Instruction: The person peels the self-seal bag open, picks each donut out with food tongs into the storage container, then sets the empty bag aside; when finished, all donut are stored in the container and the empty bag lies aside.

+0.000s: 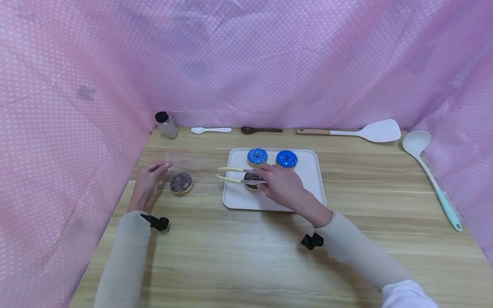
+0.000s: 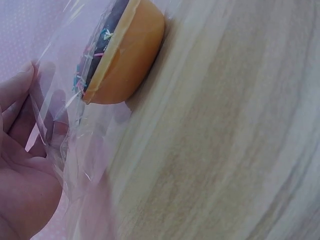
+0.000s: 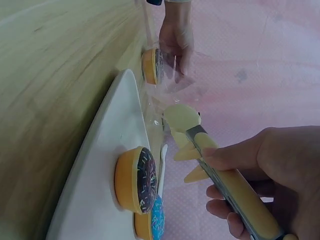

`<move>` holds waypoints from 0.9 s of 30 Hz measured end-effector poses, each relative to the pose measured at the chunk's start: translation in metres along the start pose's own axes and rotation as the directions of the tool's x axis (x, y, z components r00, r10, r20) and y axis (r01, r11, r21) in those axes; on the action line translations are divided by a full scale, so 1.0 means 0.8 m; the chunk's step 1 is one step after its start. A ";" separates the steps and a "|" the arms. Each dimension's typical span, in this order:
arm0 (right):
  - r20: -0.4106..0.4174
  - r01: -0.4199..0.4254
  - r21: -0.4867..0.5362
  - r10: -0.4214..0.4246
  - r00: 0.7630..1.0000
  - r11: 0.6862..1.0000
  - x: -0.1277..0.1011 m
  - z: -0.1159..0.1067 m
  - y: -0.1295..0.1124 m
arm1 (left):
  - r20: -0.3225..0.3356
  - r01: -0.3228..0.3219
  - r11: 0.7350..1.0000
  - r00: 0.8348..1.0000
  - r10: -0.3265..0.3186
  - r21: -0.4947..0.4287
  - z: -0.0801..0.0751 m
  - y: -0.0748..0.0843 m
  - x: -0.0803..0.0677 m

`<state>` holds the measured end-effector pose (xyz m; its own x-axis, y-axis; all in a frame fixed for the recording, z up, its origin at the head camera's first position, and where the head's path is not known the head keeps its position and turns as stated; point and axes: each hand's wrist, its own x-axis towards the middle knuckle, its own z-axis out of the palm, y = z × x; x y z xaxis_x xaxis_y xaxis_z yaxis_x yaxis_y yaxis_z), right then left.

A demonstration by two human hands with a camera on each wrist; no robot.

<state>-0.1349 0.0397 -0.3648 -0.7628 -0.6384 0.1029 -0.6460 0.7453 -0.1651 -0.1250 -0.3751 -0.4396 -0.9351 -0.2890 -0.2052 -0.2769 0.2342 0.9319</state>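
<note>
My left hand (image 1: 148, 179) pinches the edge of a clear plastic bag (image 1: 200, 188) between thumb and fingers. A chocolate donut (image 1: 181, 183) with sprinkles sits at that hand, inside the thin film, as the left wrist view shows up close. My right hand (image 1: 285, 184) grips tongs (image 3: 240, 200) with cream-coloured tips, pointing left toward the bag; nothing is between the tips. Beneath the tongs, a second chocolate donut (image 3: 132, 180) lies on a white tray (image 1: 308, 192), partly covered in the head view. Two blue donuts, one lighter (image 1: 257, 156) and one darker (image 1: 286, 158), lie along the tray's far side.
Along the back stand a black-capped jar (image 1: 166, 125), a white spoon (image 1: 212, 130), a dark spoon (image 1: 262, 130) and a white spatula (image 1: 379, 131). A ladle (image 1: 429, 171) with a green handle lies at the right. Pink dotted cloth (image 1: 246, 64) surrounds the wooden table (image 1: 231, 256).
</note>
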 end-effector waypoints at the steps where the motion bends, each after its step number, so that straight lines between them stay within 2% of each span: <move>1: -0.004 0.011 -0.005 -0.011 1.000 1.000 0.004 0.000 -0.002 | 0.001 -0.003 1.000 1.000 0.003 -0.001 0.000 0.000 0.001; 5: -0.010 0.042 -0.020 -0.043 0.999 0.999 0.021 0.002 -0.008 | 0.006 -0.010 1.000 1.000 0.010 0.005 -0.001 0.000 0.002; 16: 0.049 0.071 -0.031 -0.070 0.996 0.997 0.059 0.018 -0.025 | 0.008 -0.001 0.999 1.000 0.001 0.035 0.001 0.008 0.001; 22: 0.120 0.089 0.029 -0.092 0.989 0.996 0.073 0.019 -0.032 | 0.033 0.020 1.000 0.999 -0.021 0.010 0.004 0.027 -0.009; 27: 0.171 0.087 0.084 -0.101 0.980 0.993 0.083 0.022 -0.034 | 0.045 0.005 1.000 0.999 -0.004 -0.004 0.007 0.038 -0.014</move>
<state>-0.1675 -0.0263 -0.3706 -0.6778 -0.7335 -0.0507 -0.7053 0.6681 -0.2372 -0.1243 -0.3597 -0.4103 -0.9428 -0.2484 -0.2225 -0.2803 0.2291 0.9322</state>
